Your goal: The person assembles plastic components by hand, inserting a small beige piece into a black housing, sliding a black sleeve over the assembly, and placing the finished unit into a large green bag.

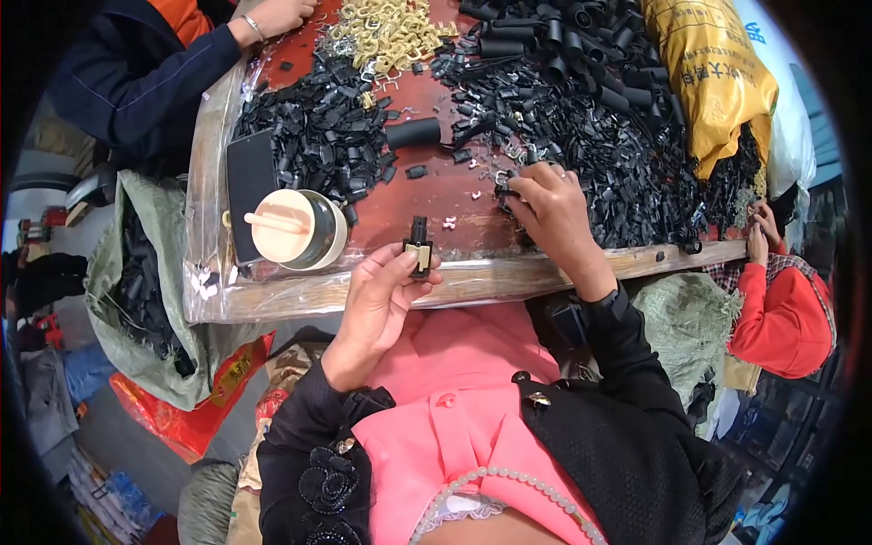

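Observation:
My left hand is closed at the table's near edge, thumb and fingers pinching a small black plastic fitting. The fitting stands upright, with a gold-coloured plate on its front and a narrower black top. My right hand reaches to the near-left edge of the big heap of small black parts. Its thumb and forefinger are pressed together low over the table, by some small silvery clips. Whatever sits between those fingertips is too small and too covered to name. A few tiny pinkish-white pieces lie between my hands.
A lidded cup stands left beside a dark flat tablet-like slab. Beyond are another black heap, gold-coloured rings and a black tube. A yellow sack lies at right. Other people's hands work at the table's sides.

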Available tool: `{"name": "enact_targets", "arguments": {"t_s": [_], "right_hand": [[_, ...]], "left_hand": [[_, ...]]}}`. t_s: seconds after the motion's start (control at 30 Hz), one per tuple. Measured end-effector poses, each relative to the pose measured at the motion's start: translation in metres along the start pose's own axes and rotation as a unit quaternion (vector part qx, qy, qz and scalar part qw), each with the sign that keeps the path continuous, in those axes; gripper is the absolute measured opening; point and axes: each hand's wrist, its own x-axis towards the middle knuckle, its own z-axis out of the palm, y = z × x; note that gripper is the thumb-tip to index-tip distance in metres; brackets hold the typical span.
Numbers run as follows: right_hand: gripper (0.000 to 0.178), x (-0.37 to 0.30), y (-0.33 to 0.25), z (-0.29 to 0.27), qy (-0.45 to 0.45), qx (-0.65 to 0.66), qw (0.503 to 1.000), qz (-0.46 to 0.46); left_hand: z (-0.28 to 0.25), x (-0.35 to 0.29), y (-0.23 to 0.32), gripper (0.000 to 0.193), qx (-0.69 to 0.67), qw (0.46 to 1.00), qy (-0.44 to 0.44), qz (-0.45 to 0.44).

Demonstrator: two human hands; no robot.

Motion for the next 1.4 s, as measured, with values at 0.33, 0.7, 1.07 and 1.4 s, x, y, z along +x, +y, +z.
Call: {"name": "enact_targets", "arguments": {"t_s": [0.33, 0.7, 1.07, 1.4], "right_hand": [[0.01, -0.012, 0.006, 0.011, -0.016, -0.013, 1.0, 0.004], [0.014, -0.001, -0.006, 0.004, 0.003, 0.201, 0.975, 0.093], [0.009, -0.005, -0.036, 0.016, -0.095, 0.469, 0.872, 0.103], [0.029, 0.01, -0.038, 0.012, 0.123, 0.105, 0.956, -0.244]], "left_hand": [[0.002, -0.005, -0.006, 0.018, -0.034, 0.999, 0.001, -0.005], [0.006, -0.001, -0.005, 0.018, -0.02, 1.0, 0.021, 0.0], [0.015, 0.003, 0.001, 0.02, 0.003, 0.999, 0.025, 0.024], [0.007, 0.005, 0.006, 0.025, -0.019, 0.995, -0.015, -0.101]]}}
